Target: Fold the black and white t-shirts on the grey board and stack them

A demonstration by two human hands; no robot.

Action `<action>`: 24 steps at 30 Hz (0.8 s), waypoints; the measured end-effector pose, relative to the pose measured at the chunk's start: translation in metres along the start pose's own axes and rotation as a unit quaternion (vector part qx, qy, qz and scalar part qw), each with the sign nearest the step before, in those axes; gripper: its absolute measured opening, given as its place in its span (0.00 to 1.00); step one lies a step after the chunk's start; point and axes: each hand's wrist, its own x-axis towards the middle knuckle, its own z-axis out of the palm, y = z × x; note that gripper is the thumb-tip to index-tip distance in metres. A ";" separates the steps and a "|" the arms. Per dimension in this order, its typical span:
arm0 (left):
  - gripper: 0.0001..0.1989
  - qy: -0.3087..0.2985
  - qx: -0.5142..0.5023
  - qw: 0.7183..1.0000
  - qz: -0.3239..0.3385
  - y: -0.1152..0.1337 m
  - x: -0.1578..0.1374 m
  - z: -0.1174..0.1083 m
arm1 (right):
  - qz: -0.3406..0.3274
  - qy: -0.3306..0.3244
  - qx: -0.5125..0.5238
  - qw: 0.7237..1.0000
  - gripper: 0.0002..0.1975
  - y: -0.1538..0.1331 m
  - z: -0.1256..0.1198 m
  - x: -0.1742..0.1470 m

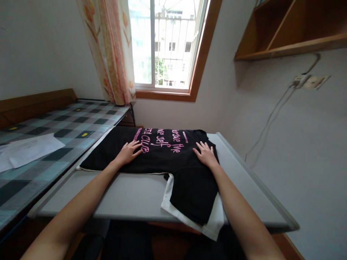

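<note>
T-shirt [151,162], black with pink lettering [176,146], lies spread on the grey surface [141,196], white cloth [217,216] showing beneath its sleeve [192,191] and hanging past the near edge. I have my left hand [129,152] resting on the T-shirt beside the lettering, my right hand [206,154] near the collar [200,132]; the fingers [201,146] of both are loosely spread, gripping nothing. To the left my camera shows a checked bed [94,116] with papers [32,148].

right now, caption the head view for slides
Left hand and right hand rest on a black T-shirt over white fabric
</note>
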 end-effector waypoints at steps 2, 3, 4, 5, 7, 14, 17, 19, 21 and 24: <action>0.25 -0.017 -0.008 1.000 0.006 0.001 0.000 0.002 | -0.005 -0.018 0.007 1.000 0.32 -0.004 0.002 0.000; 0.25 -0.023 -0.011 1.000 0.006 0.000 0.000 0.002 | -0.005 -0.026 0.009 1.000 0.32 -0.005 0.002 0.000; 0.26 -0.027 -0.012 1.000 0.007 0.000 0.000 0.002 | -0.005 -0.031 0.010 0.999 0.31 -0.005 0.003 0.000; 0.26 -0.029 -0.013 0.999 0.007 -0.001 0.000 0.002 | -0.004 -0.031 0.011 0.999 0.31 -0.005 0.002 0.000; 0.26 -0.031 -0.013 0.999 0.008 -0.002 0.000 0.002 | 0.000 -0.023 0.019 1.000 0.30 -0.004 0.002 0.000; 0.26 -0.030 -0.013 0.999 0.010 -0.003 0.000 0.003 | 0.008 -0.007 0.025 1.000 0.28 0.000 0.002 0.000; 0.26 -0.030 -0.010 0.999 0.010 -0.003 0.000 0.003 | 0.009 -0.012 0.020 1.000 0.27 -0.001 0.002 0.000; 0.26 -0.029 -0.009 0.999 0.009 -0.002 0.000 0.003 | 0.009 -0.010 0.022 1.000 0.27 -0.001 0.002 0.000; 0.26 -0.026 -0.010 1.000 0.010 -0.003 0.000 0.003 | 0.009 -0.006 0.024 1.000 0.26 0.000 0.003 0.000; 0.26 -0.021 -0.016 1.000 0.014 -0.004 0.000 0.004 | 0.006 0.005 0.033 0.999 0.26 0.000 0.006 0.000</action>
